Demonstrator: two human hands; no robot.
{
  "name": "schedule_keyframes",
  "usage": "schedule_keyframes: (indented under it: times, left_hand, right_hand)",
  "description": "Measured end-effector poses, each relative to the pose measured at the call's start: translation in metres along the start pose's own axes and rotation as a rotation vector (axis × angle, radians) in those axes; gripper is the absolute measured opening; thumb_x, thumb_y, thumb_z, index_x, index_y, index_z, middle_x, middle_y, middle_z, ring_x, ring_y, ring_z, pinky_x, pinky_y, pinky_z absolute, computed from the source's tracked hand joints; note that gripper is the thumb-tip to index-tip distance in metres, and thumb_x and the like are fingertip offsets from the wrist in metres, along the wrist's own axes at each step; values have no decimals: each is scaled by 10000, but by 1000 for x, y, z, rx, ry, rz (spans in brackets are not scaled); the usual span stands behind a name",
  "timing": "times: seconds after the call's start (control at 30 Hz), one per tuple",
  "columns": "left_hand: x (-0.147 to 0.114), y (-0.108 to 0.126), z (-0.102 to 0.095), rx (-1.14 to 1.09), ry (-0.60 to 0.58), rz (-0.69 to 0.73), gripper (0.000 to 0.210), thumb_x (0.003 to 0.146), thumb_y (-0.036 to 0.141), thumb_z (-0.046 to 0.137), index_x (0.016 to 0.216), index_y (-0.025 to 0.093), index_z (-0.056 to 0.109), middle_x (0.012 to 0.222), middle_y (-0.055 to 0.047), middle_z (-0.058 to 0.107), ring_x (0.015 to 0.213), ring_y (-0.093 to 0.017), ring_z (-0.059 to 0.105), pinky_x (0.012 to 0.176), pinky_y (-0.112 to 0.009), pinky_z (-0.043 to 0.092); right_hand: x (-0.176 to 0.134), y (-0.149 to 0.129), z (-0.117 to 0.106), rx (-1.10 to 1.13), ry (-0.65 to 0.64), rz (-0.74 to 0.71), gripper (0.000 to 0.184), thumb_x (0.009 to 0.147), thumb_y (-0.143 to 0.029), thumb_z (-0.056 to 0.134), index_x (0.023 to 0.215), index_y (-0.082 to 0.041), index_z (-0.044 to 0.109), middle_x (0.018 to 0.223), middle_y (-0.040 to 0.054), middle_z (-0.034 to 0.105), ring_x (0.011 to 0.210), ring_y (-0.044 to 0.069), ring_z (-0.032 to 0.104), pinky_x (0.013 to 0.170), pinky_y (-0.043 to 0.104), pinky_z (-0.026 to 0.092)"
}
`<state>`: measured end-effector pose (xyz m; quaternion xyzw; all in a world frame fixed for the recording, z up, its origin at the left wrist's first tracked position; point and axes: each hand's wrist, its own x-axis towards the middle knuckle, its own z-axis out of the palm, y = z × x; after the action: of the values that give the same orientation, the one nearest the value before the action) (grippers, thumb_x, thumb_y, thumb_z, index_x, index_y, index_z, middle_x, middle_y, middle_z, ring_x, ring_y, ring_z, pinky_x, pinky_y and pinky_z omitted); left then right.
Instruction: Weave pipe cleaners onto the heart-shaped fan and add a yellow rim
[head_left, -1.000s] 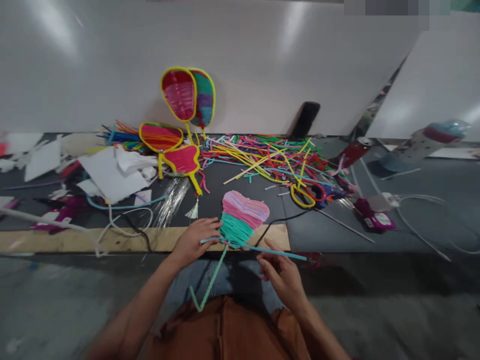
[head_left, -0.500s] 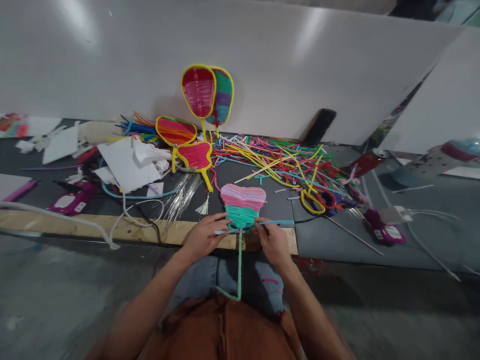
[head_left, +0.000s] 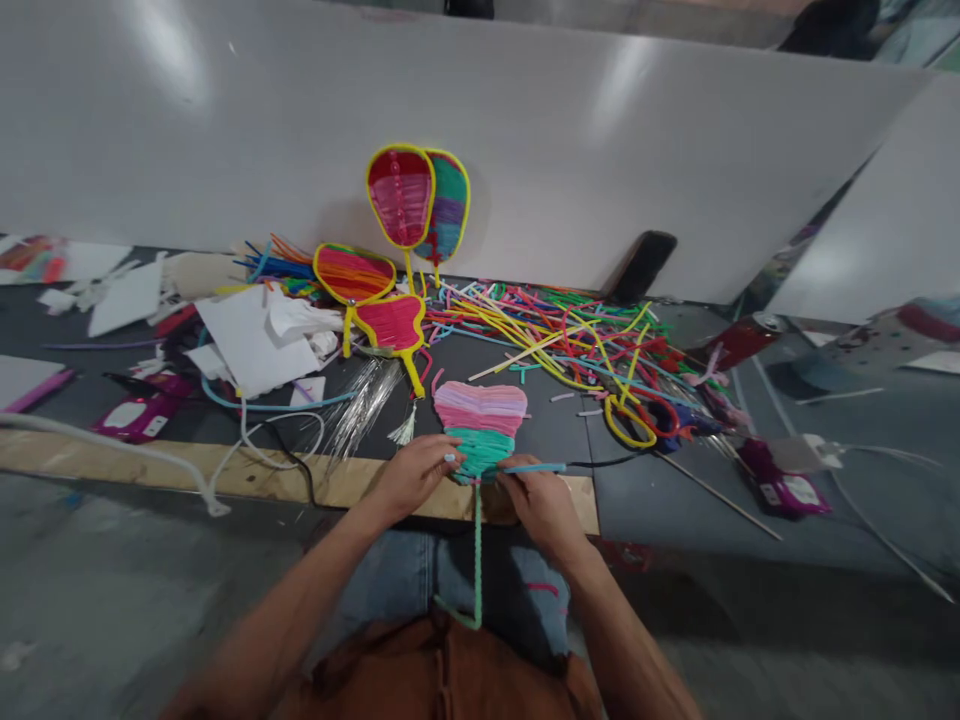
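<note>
At the table's front edge, a fan-shaped piece wound with pink, lilac and teal pipe cleaners [head_left: 482,420] lies between my hands. Its light green twisted handle [head_left: 478,555] hangs down toward my lap and bends left at the bottom. My left hand [head_left: 416,475] pinches the lower left edge of the fan, and a pale blue tip pokes out between its fingers. On the other side, my right hand [head_left: 538,498] is closed on a light blue pipe cleaner [head_left: 544,467] whose end sticks out to the right. The lower teal rows are partly covered by my fingers.
Finished fans with yellow rims [head_left: 401,197] lean on the grey partition. A heap of colored pipe cleaners [head_left: 540,325] lies behind. Yellow-and-red-handled scissors [head_left: 631,425], purple glue guns [head_left: 776,480], a can [head_left: 742,338], a phone [head_left: 643,265] and white papers [head_left: 259,340] stand around.
The blue pipe cleaner's right end has come closer to the fan, and less blue shows at my left fingers. My view has tilted slightly; both hands stay at the fan's lower edge.
</note>
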<state>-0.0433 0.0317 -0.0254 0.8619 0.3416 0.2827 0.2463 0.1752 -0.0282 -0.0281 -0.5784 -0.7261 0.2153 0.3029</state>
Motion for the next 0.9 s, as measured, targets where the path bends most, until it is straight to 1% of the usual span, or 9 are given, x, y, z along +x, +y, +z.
schedule_keyframes:
  times: [0.07, 0.13, 0.33, 0.4, 0.53, 0.63, 0.73, 0.83, 0.9]
  left_hand:
    - [2, 2, 3, -10, 74, -42, 237, 920, 250, 432, 879, 179, 654, 966, -79, 707, 950, -174, 641, 848, -313, 505]
    - [4, 5, 6, 4, 111, -56, 255, 927, 261, 424, 855, 177, 654, 938, -73, 703, 922, -170, 641, 830, -304, 506]
    - [5, 12, 0, 225, 57, 15, 194, 896, 267, 494, 896, 172, 662, 803, -64, 675, 852, -198, 580, 764, -327, 486]
    - [2, 14, -3, 236, 23, 11, 189, 895, 247, 492, 896, 165, 662, 775, -64, 662, 816, -195, 562, 735, -318, 481]
    - [-3, 15, -6, 111, -72, 10, 231, 899, 165, 446, 997, 180, 655, 848, -67, 675, 874, -187, 551, 761, -305, 480]
    - [-5, 14, -4, 81, -13, 10, 247, 892, 172, 446, 984, 205, 672, 861, -68, 689, 901, -201, 548, 776, -339, 481]
    - [-2, 15, 0, 73, 60, 0, 223, 877, 174, 465, 933, 210, 678, 928, -68, 686, 997, -209, 544, 857, -365, 464]
    - [3, 18, 4, 81, 45, -15, 242, 876, 153, 433, 926, 201, 665, 995, -76, 656, 1048, -206, 548, 898, -362, 443]
    - [7, 19, 7, 98, 36, -46, 236, 884, 164, 426, 919, 194, 658, 970, -77, 648, 994, -202, 572, 868, -350, 455]
  right_hand:
    - [4, -2, 0, -40, -23, -27, 169, 893, -200, 482, 922, -186, 647, 932, 70, 680, 880, 195, 626, 796, 293, 470]
    - [6, -2, 3, -77, -28, -20, 162, 890, -195, 486, 892, -182, 648, 901, 71, 674, 850, 197, 622, 772, 290, 465]
    - [5, 0, 9, -101, 19, 10, 161, 897, -202, 473, 874, -195, 633, 892, 59, 670, 827, 189, 606, 745, 274, 449]
    - [4, 0, 9, -82, 35, -2, 163, 900, -205, 467, 863, -192, 625, 879, 59, 666, 818, 187, 603, 736, 273, 448]
    - [3, 1, 11, -54, 70, -19, 185, 911, -223, 446, 853, -187, 618, 858, 65, 661, 809, 187, 597, 735, 279, 450]
    - [2, 2, 12, -64, 65, -21, 189, 914, -225, 439, 865, -191, 618, 858, 66, 660, 811, 185, 598, 736, 277, 452]
    - [3, 2, 12, -93, 51, -22, 169, 904, -204, 456, 881, -190, 622, 888, 71, 663, 832, 190, 601, 753, 281, 453]
    - [5, 0, 11, -176, 8, -3, 151, 889, -192, 481, 900, -184, 631, 885, 86, 666, 819, 206, 608, 739, 293, 454]
    - [7, -2, 9, -230, -30, 10, 147, 882, -185, 491, 909, -181, 635, 869, 89, 666, 794, 213, 613, 711, 292, 453]
